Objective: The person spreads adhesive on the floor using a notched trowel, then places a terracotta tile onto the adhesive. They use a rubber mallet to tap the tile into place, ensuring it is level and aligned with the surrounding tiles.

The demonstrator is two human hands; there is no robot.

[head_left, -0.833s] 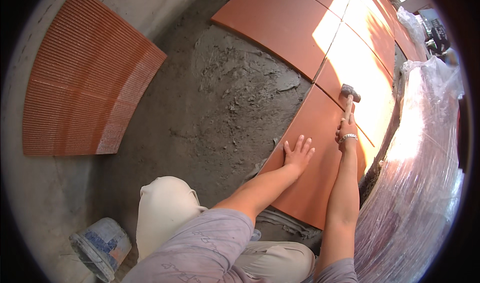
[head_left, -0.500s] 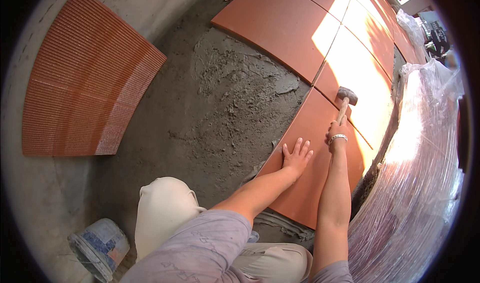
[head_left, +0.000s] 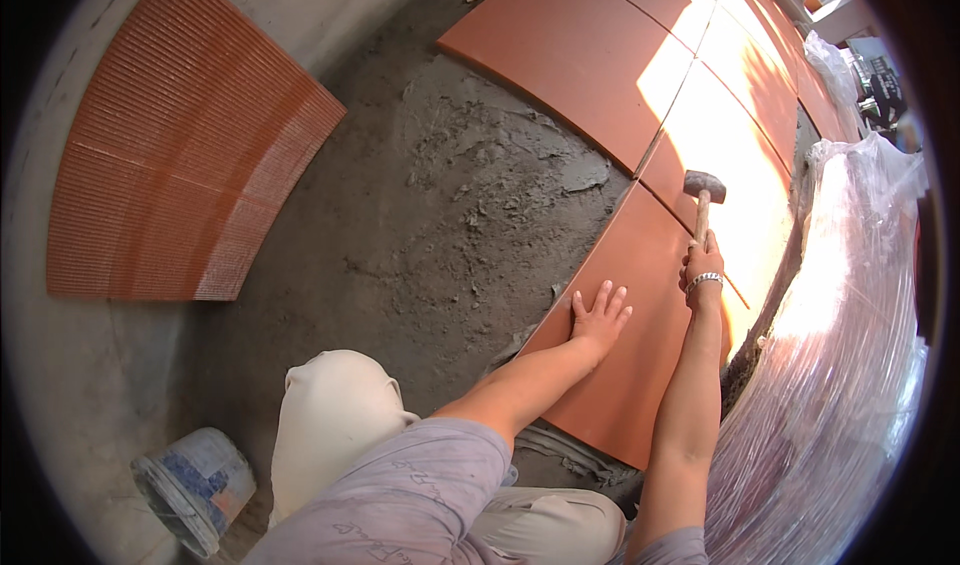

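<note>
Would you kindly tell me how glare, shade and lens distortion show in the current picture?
Head view: sunlight nearly bleaches the tile beyond the hammer; head view: white glare on the plastic wrap; head view: the left hand lies in soft shade, fairly sharp; head view: fisheye bows the ribbed panel's edges, and the corners go black.

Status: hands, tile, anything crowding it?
Left hand spread on nearest tile, mortar at its left. Right hand gripping hammer. Plastic-wrapped stack close on right.
</note>
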